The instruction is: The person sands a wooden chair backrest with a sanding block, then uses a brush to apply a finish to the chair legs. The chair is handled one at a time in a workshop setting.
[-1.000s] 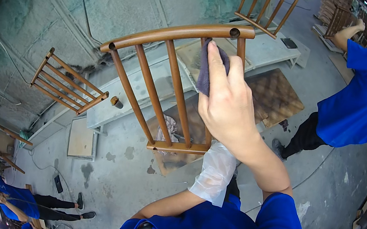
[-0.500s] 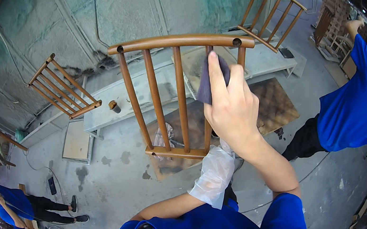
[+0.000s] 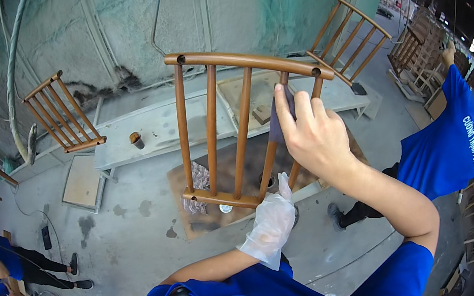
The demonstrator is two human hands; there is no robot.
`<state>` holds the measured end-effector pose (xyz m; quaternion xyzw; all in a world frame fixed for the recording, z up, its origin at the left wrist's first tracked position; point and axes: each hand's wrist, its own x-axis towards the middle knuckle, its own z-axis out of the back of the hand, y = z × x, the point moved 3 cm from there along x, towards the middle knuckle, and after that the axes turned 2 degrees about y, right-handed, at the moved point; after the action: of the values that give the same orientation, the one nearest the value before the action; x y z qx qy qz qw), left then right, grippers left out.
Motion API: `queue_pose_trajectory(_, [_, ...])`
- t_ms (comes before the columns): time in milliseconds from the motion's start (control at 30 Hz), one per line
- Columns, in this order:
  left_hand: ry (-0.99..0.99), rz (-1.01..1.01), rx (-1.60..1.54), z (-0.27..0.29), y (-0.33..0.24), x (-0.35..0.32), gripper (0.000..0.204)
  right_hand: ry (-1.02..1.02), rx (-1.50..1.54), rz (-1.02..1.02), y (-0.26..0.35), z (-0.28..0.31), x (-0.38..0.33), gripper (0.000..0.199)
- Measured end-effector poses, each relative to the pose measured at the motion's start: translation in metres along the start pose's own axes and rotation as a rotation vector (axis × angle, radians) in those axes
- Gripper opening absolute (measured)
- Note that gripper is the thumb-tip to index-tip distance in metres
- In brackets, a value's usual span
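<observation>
Well, I think the best way is to push softly and slide along the stick, the same way the wood runs. I should fold the cloth around the round sides too, and go right up into the corners, where wet stuff could hide. If I press too hard, the frame might wobble, so my other hand has to hold tight.

My right hand point(image 3: 317, 133) is partly curled, with a dark purple cloth point(image 3: 276, 123) pinched under it. My pointing finger lies along the cloth (I can't see my thumb, it's hidden). The cloth touches the fourth stick point(image 3: 270, 159), high up, just under the top rail point(image 3: 250, 61).

The wooden frame point(image 3: 242, 130) is right at my right hand: most of its sticks are to the left of it, one is just behind it, and the bottom rail point(image 3: 220, 198) is below. My left hand point(image 3: 272, 219), in a see-through glove, looks closed around the frame's low right corner, though some fingers don't show. Past my hands there's a grey desk point(image 3: 160, 126).
</observation>
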<state>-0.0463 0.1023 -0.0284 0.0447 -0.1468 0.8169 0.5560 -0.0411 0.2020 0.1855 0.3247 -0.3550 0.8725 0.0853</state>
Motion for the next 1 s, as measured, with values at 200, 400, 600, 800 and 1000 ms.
queue_pose_trajectory(200, [-0.058,-0.014,0.066,0.002,0.002,-0.004,0.074,0.07,-0.207,0.113,0.0,0.007,0.013,0.056])
queue_pose_trajectory(400, [0.03,0.023,-0.03,-0.005,0.008,-0.003,0.076,0.135,-0.21,0.196,0.0,0.01,0.019,0.058])
queue_pose_trajectory(600, [-0.021,0.0,0.033,-0.004,0.01,-0.005,0.075,0.138,-0.173,0.188,-0.007,0.018,0.012,0.062])
queue_pose_trajectory(800, [-0.033,-0.032,0.074,0.001,0.008,-0.012,0.075,0.062,-0.029,0.089,0.0,0.017,0.002,0.064])
queue_pose_trajectory(1000, [0.022,-0.01,-0.01,0.002,0.012,-0.024,0.074,0.011,0.065,-0.091,0.017,0.014,-0.007,0.063])
